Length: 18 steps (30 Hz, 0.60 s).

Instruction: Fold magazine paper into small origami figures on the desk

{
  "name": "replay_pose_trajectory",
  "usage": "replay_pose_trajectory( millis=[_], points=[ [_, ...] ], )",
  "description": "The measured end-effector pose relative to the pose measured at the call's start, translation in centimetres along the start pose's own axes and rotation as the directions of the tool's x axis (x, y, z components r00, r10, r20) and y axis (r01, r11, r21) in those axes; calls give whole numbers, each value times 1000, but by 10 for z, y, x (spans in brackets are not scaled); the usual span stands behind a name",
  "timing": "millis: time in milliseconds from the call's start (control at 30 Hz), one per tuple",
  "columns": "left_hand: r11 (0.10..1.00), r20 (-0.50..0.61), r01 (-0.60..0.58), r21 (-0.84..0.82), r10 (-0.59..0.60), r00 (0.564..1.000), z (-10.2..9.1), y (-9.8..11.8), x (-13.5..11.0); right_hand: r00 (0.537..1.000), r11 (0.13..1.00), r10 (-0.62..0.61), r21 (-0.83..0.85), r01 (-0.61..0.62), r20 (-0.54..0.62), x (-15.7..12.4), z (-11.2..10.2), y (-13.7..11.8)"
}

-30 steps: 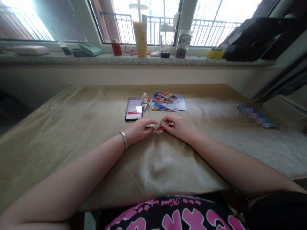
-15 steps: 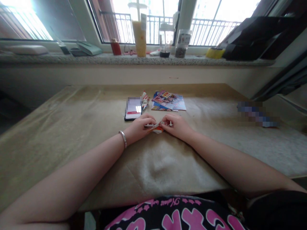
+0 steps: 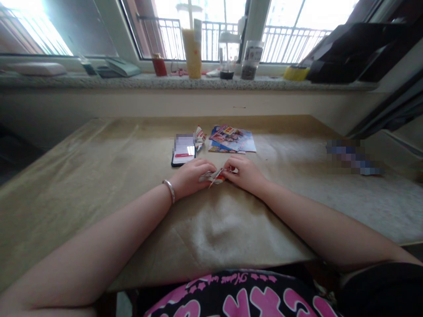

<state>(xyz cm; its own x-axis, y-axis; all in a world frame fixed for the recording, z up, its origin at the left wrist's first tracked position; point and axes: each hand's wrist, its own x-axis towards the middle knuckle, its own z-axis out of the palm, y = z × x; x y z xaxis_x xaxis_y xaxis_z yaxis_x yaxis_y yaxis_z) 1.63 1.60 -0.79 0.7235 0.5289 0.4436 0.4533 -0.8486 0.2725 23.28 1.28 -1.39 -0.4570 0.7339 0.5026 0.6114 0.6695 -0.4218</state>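
Observation:
A small piece of folded printed paper, white with orange and red, is held low over the table between my two hands. My left hand, with a silver bracelet at the wrist, has its fingers closed on the paper's left side. On the other side my right hand pinches the paper between thumb and fingertips. A thin edge of it sticks out toward me. The fingers partly hide its shape. Just beyond my left hand lies a phone with its screen lit, beside a folded paper piece in white and red.
Colourful printed sheets or booklets lie beyond my hands on the cloth-covered table. A blurred-out item rests at the far right. Along the windowsill stand a tall yellow-filled cup, a red bottle and a dark bag-like object.
The paper has turned a little between my hands, and its thin edge now points more steeply toward me. My left fingers have shifted slightly. Both hands stay at the same spot.

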Motion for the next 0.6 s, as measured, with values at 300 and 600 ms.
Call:
replay_pose_trajectory(
  millis=[300,600],
  points=[
    [998,-34,-55,-38,54,998,-6,4,1,998,999,-5,-32,3,-55,-1,-4,-4],
    [980,-147,-92,176,119,982,-7,8,-1,993,991,-121,52,120,7,-3,-6,-6]
  ],
)
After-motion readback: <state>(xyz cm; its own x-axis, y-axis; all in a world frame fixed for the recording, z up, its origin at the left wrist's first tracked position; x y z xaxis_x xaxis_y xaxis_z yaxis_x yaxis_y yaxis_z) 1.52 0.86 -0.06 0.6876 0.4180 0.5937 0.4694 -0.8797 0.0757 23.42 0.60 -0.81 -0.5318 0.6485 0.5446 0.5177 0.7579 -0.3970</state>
